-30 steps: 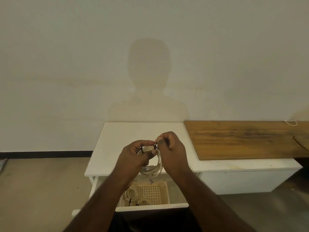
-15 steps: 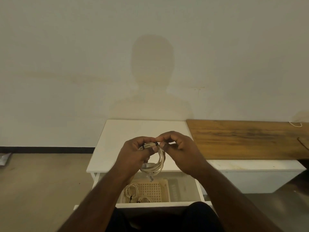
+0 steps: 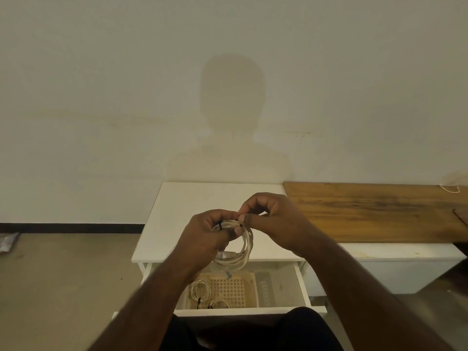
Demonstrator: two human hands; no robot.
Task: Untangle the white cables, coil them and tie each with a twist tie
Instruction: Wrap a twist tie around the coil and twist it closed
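A coiled white cable (image 3: pixel 241 252) hangs in the air above the open drawer (image 3: pixel 301 285). My left hand (image 3: pixel 207 239) grips the top of the coil, thumb across the strands. A thin black twist tie (image 3: pixel 220 225) wraps the coil at the top. My right hand (image 3: pixel 273 219) pinches one end of the tie with thumb and forefinger, right beside my left fingers. One plug end (image 3: pixel 229 274) dangles below the coil. Two more coiled white cables (image 3: pixel 201 288) (image 3: pixel 220 304), each with a dark tie, lie in a beige perforated basket (image 3: pixel 249 291) inside the drawer.
The white table top (image 3: pixel 192 209) stands against the wall. A wooden board (image 3: pixel 367 211) lies on a lower white unit to the right, with a white cable loop (image 3: pixel 450 189) at its far end. Bare floor is at the left. My dark-clothed legs are under the drawer.
My right hand has shifted from above the coil to its right side, still pinching the tie end. The coil hangs a little lower and more open. The camera has drifted slightly.
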